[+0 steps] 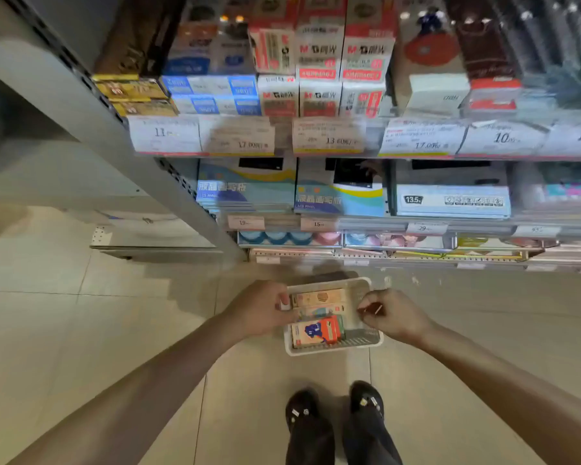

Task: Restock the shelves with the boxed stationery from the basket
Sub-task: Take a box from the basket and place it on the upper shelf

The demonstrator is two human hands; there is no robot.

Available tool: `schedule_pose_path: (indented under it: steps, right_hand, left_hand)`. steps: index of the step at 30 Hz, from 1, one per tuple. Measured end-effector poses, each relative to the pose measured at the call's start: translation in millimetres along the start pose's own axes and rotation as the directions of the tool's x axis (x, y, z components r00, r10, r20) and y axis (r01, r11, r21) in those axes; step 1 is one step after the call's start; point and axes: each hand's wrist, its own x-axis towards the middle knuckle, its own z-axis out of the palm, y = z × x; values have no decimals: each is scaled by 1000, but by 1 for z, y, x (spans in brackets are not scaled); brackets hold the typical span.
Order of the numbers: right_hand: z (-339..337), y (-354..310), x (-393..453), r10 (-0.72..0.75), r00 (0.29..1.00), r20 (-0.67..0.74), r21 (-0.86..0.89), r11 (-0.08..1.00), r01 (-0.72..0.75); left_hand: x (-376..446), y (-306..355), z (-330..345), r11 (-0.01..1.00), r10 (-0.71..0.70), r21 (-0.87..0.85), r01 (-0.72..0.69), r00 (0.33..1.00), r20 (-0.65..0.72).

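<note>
While both hands gripped the basket (pixel 366 344) rims — left hand (pixel 259 310), right hand (pixel 391 315), fingers curled on them — boxes (pixel 317 330) lay inside.

The basket (pixel 332 347) is flanked by open floor (pixel 114 313); its top is left uncovered, while the shelves (pixel 316 152) are packed with boxes (pixel 319 55).

A stationery shop aisle: tiered metal shelves (pixel 188 182) hold rows of boxed stationery (pixel 319 68), with printed price labels (pixel 329 135) clipped along each shelf edge; beige floor tiles (pixel 81 313) lie below the shelves.
</note>
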Motion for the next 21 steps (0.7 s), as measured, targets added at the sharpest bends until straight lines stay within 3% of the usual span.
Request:
schedule_pose_path:
  steps: [3, 9, 12, 21]
  right_hand:
    - [33, 50, 39, 133, 989, 62, -60, 990, -130]
    - [105, 138, 115, 141, 990, 24, -124, 983, -137]
    - [146, 180, 154, 246, 969, 13, -84, 966, -244]
    - [248, 266, 237, 368, 927, 67, 35, 928, -371]
  left_hand:
    - [50, -29, 56, 999, -30, 17, 29, 998, 61]
    - [151, -85, 164, 996, -64, 66, 60, 996, 58]
    - [190, -117, 217, 994, -75, 85, 67, 993, 93]
    - [272, -198, 328, 947, -64, 321, 31, 994, 92]
